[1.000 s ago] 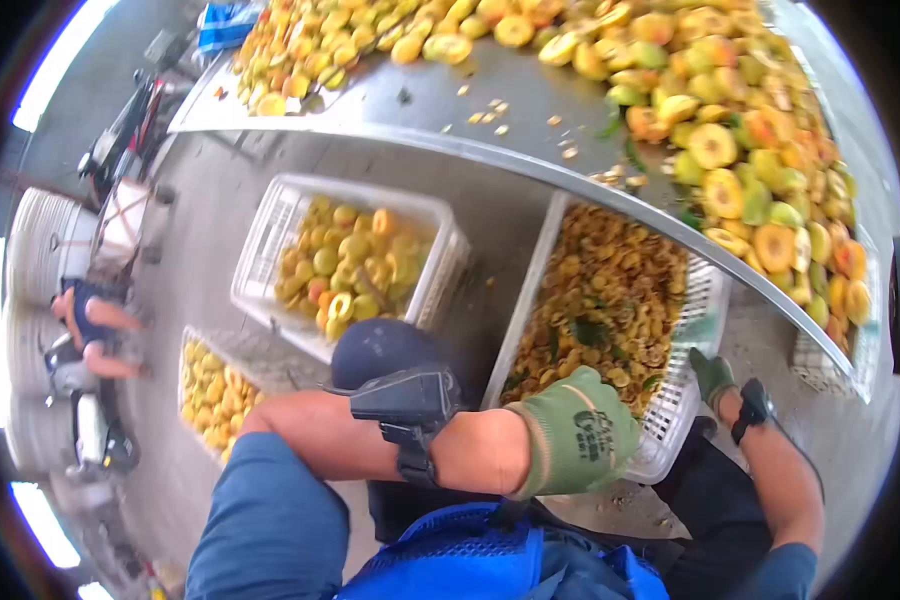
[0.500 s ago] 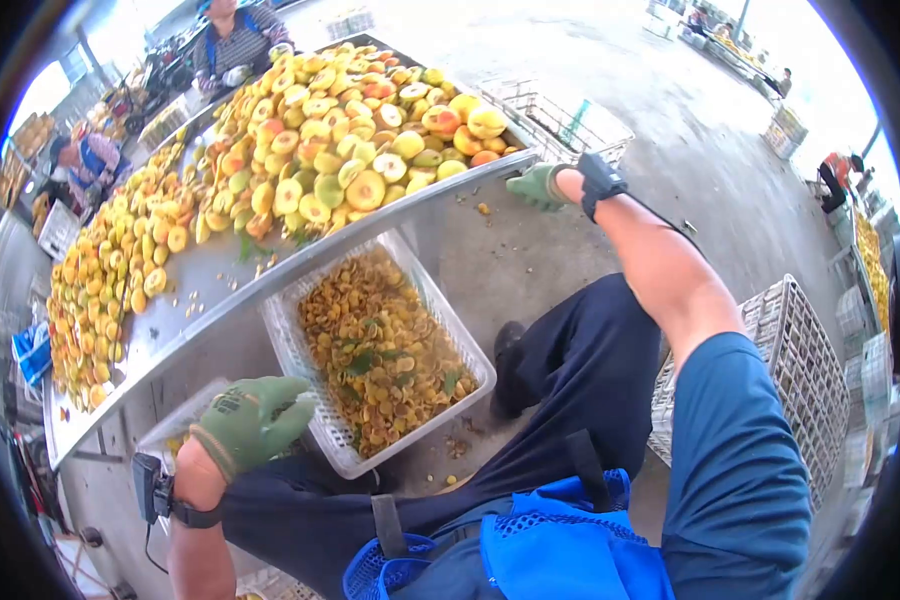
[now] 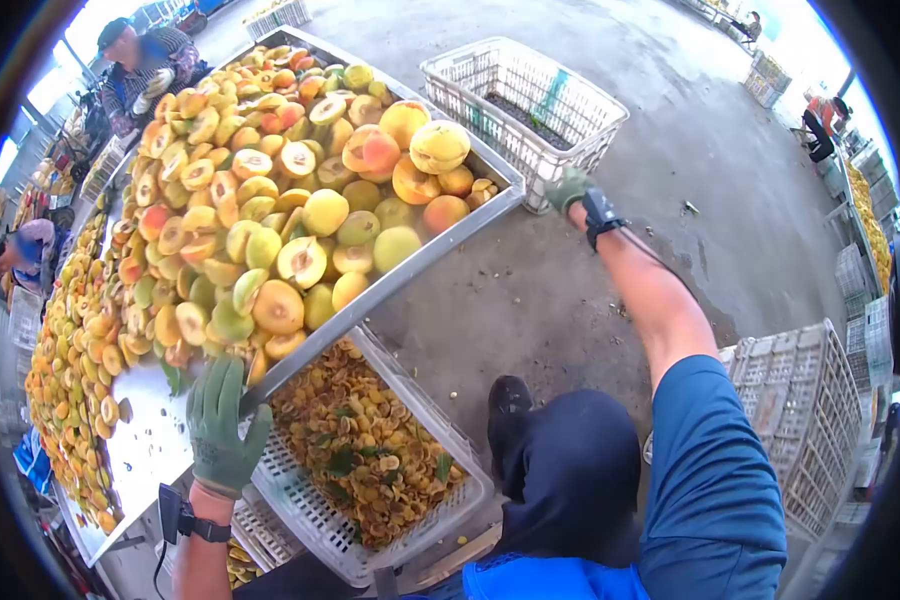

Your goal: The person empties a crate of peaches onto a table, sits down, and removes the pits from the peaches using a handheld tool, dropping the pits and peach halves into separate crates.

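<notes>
Conceivably, the left hand [image 3: 220, 428], fingers straight and thumb splayed, could knock halved stone fruit [image 3: 278, 307] heaped at the metal table [image 3: 420, 264] rim into the scrap crate [image 3: 310, 515] below; the right hand's [image 3: 570, 190] fingers, by the white plastic crate [image 3: 490, 130], I cannot tell.

right grip [image 3: 570, 188] blurred, contact with white crate [image 3: 513, 158] unclear

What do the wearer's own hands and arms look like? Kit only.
Left hand and right hand: green gloves. Boxy black left-wrist device on a dark strap. Dark right-wrist unit, thin cable along the forearm. Right sleeve: short, blue. Left sleeve: out of view.
</notes>
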### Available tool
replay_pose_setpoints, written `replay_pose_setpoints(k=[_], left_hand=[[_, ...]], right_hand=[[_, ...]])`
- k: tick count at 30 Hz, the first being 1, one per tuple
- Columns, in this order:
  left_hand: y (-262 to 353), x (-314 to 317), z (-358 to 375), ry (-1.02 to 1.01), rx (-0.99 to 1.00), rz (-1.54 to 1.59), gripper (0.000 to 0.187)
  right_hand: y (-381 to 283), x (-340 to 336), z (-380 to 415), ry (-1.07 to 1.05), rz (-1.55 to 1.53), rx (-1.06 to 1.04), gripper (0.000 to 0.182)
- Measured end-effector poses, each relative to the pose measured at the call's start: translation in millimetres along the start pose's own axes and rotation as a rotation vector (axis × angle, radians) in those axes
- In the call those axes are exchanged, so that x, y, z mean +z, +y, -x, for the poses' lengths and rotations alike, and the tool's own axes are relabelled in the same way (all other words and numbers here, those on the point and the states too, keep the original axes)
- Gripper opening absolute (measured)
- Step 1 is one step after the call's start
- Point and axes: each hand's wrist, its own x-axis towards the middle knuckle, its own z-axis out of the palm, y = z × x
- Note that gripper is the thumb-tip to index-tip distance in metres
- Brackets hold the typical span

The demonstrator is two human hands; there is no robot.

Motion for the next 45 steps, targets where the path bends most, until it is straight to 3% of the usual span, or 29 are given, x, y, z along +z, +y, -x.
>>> replay_pose_setpoints(k=[1, 3, 5, 7, 11, 17, 24, 26, 28, 29, 30, 31, 32, 34, 36, 38, 40, 42, 43, 45], left_hand=[[-3.1, 11.5, -4.6, -0.017, -0.012, -0.019, 0.062], [-7.2, 24.6, -7.0, -0.056, -0.011, -0.06, 0.066], [-2.4, 17.3, -13.8, -0.081, 0.008, -0.089, 0.067], [-5.5, 21.1, -16.3, -0.1, 0.008, -0.037, 0.069], [-12.6, 21.6, -12.2, -0.113, 0.015, -0.031, 0.074], [-18.9, 10.9, -1.6, 0.097, 0.011, 0.064, 0.064], [-24.0, -11.3, 29.7, 0.238, -0.011, 0.207, 0.048], [-18.4, -22.2, 41.6, 0.26, -0.015, 0.263, 0.044], [-7.4, -27.5, 47.2, 0.29, 0.032, 0.339, 0.043], [-2.3, -29.9, 50.6, 0.294, 0.038, 0.378, 0.04], [-9.0, -33.5, 58.8, 0.285, 0.024, 0.387, 0.037], [-6.8, -38.9, 68.8, 0.221, 0.009, 0.444, 0.035], [-0.1, -42.3, 79.5, 0.149, -0.012, 0.497, 0.033], [5.3, -38.9, 86.4, -0.019, -0.035, 0.543, 0.032], [7.8, -24.2, 89.5, -0.217, -0.033, 0.53, 0.033], [14.0, -15.4, 93.3, -0.328, -0.072, 0.492, 0.036], [12.3, -19.1, 101.4, -0.433, -0.119, 0.447, 0.041], [8.8, -24.1, 113.7, -0.433, -0.165, 0.443, 0.04], [9.5, -24.8, 118.8, -0.44, -0.173, 0.453, 0.039], [5.6, -46.8, 125.6, -0.449, -0.279, 0.464, 0.037]], right_hand=[[25.0, 27.7, -37.8, 0.152, 0.042, -0.061, 0.08], [19.8, 32.1, -76.6, 0.178, 0.167, -0.065, 0.082], [21.0, 41.1, -107.7, 0.165, 0.221, -0.119, 0.077], [37.8, 59.7, -151.4, 0.006, 0.32, -0.078, 0.054], [55.9, 83.5, -161.9, -0.043, 0.372, -0.192, 0.052], [118.4, 119.6, -106.9, -0.066, 0.36, -0.384, 0.05], [241.5, 91.5, 71.8, -0.343, 0.479, -0.343, 0.05], [259.7, 78.7, 106.9, -0.385, 0.568, -0.511, 0.05], [305.0, 53.4, 114.9, -0.195, 0.721, -0.939, 0.05], [259.8, 19.6, 107.6, -0.183, 0.461, -0.525, 0.045], [202.2, -12.6, 104.9, -0.124, -0.041, -0.122, 0.043], [126.6, -56.9, 118.2, -0.031, -0.527, 0.091, 0.044], [54.4, -95.0, 142.4, 0.045, -0.787, 0.116, 0.047], [-86.3, -144.6, 202.3, -0.013, -0.893, -0.145, 0.042], [-185.4, -148.5, 248.3, -0.213, -0.942, -0.491, 0.041], [-271.2, -115.8, 280.0, -0.342, -0.945, -0.595, 0.038], [-326.8, -73.3, 292.0, -0.197, -0.593, -0.912, 0.035], [-373.1, -44.5, 322.3, -0.056, -0.544, -1.16, 0.03], [-385.2, -44.4, 341.2, -0.161, -0.538, -1.089, 0.026], [-386.7, -18.7, 362.6, -0.439, -0.815, -0.979, 0.028]])
